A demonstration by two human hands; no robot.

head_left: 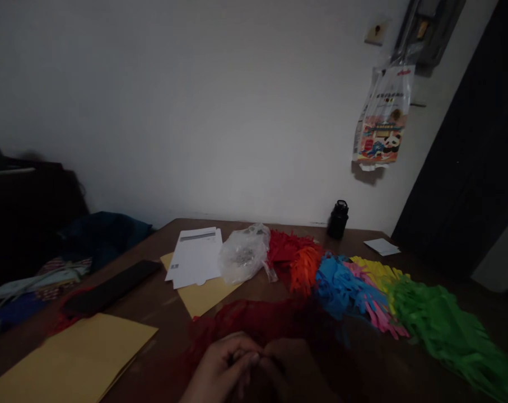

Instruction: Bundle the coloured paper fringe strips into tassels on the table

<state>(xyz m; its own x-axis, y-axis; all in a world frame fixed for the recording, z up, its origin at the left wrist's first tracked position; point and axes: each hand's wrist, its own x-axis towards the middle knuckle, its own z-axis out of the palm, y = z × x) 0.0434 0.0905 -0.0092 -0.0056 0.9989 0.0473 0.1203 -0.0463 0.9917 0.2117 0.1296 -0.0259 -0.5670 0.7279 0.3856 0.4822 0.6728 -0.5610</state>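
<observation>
My left hand (228,364) and my right hand (291,366) meet at the front of the brown table (165,341). Their fingertips are pinched together, and whatever lies between them is too small and dark to make out. Just beyond the hands spreads a heap of dark red, thin-looking material (254,316), blurred and dim. Bundles of narrow strips run to the right from behind it: red (289,246), orange (305,270), blue (340,282), pink (377,308), yellow (377,272) and green (447,324).
A clear plastic bag (245,254) with small greyish contents sits beside white printed papers (197,257). Yellow-brown paper sheets (81,358) lie at left, near a long black object (113,286). A black bottle-like object (338,219) stands by the wall, near a white paper (382,247).
</observation>
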